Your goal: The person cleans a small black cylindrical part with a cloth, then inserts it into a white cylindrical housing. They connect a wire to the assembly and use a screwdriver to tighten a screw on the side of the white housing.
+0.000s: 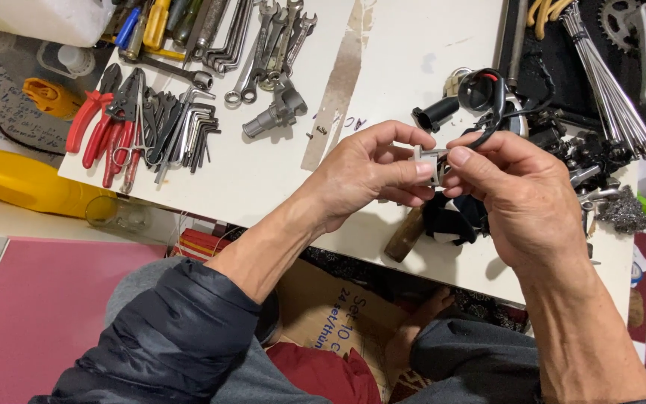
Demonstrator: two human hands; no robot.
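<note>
My left hand (pixel 368 173) and my right hand (pixel 521 196) meet above the front edge of a white board (pixel 383 60). Between their fingertips they pinch a small grey-white metal part (pixel 429 158). A black cable (pixel 496 120) runs up from it to a round black piece with a red spot (pixel 480 88). Below my right hand lies a black strap-like piece (pixel 454 221), partly hidden. A brown wooden handle (pixel 404 236) sticks out under my left hand.
Red-handled pliers (pixel 102 123), hex keys (pixel 188 131), wrenches (pixel 263 45) and a grey metal fitting (pixel 274 112) lie at the board's left. Spokes (pixel 607 82), steel wool (pixel 626 211) and black parts crowd the right. A yellow object (pixel 16 179) and a cardboard box (pixel 334 318) sit lower.
</note>
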